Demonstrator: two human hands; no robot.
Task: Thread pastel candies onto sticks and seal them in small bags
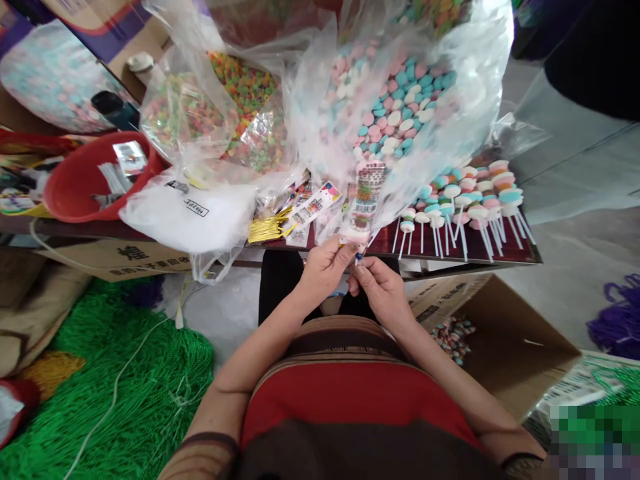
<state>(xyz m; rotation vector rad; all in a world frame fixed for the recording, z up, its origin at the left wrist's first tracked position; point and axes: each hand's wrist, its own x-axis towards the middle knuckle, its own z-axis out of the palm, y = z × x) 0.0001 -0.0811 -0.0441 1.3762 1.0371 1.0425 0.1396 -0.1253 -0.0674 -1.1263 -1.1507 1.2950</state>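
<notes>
My left hand [325,269] is closed around the gathered lower end of a small clear printed candy bag [367,197], which points away from me over the table edge. Stacked candies show through its print and barcode. Just beneath the bag's neck, my right hand [383,288] pinches with thumb and fingers; a small dark-blue bit [359,256] shows between the two hands. To the right, several candy skewers [467,200] with white sticks lie on the dark red table [385,248]. Gold twist ties [267,228] and printed bags [315,205] lie to the left of the hands.
Behind stand a large clear bag of pink, blue and white candies [395,110] and a bag of multicoloured gummies [250,100]. A red basin [83,180] and white packaging [193,207] are left. An open carton [515,347] stands below right; green netting [125,360] covers the floor left.
</notes>
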